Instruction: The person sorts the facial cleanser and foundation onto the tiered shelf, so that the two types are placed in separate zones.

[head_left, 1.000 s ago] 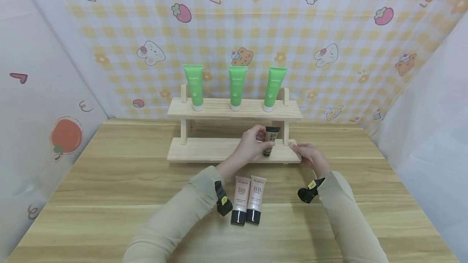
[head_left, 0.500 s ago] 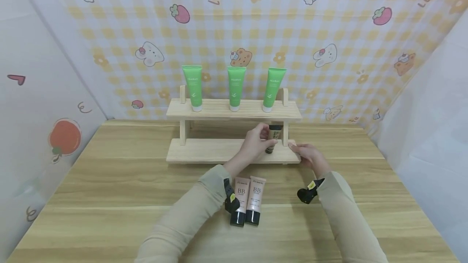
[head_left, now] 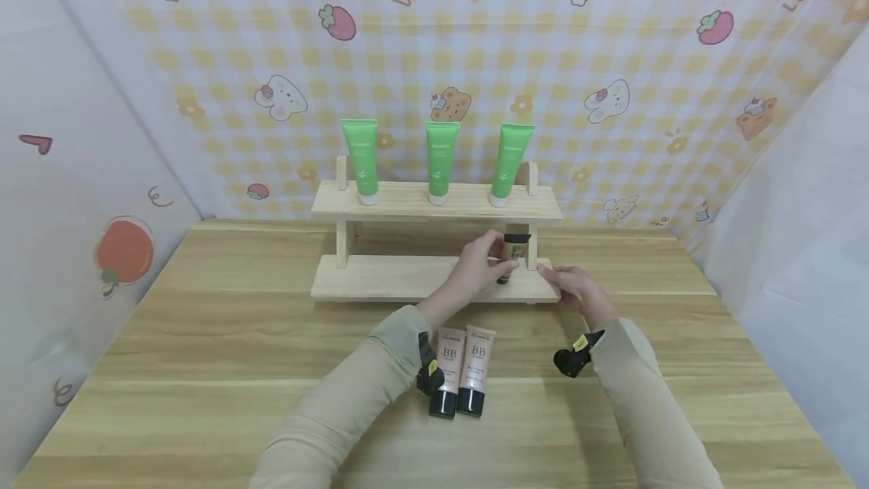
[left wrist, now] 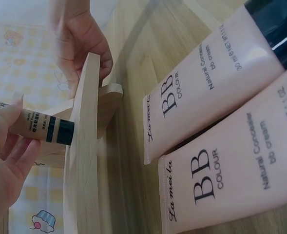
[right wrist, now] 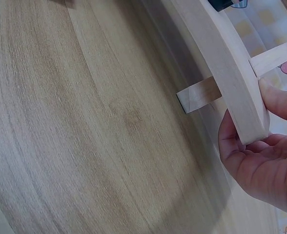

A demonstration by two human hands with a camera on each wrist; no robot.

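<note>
the person's left hand (head_left: 477,269) has a small tan cosmetic tube (head_left: 514,251) pinched between the thumb and curled fingers, so yeah, a proper grip. that tube's over the right part of the two-tier wooden shelf's lower board (head_left: 380,278), just left of the right upright (head_left: 532,244). it's cap-down with a bit of a tilt, flat black end up. in the left wrist view the black cap (left wrist: 65,132) is right up at the board's face, but can't really tell if it's resting on it or barely off.

right hand (head_left: 573,293) is clamped on the right end of that same lower board: thumb on top, fingers curled underneath, pretty clear in the right wrist view.

up on the upper board (head_left: 400,207) there are three green tubes standing on white caps, spaced apart: a left green tube (head_left: 363,161), a middle green tube (head_left: 441,161) and a right green tube (head_left: 511,162). the outer two lean outward at the top.

in front of the shelf, two pink bb cream tubes lie flat on the wood-grain table (head_left: 170,338), just beside each other, black caps toward the person. the left bb cream tube (head_left: 451,349) is partly hidden behind the left wrist's black camera (head_left: 430,372), the right bb cream tube (head_left: 477,361) is in full view.

behind it all is a yellow gingham backdrop (head_left: 407,59) with strawberries, cupcakes and little bears on it.
</note>
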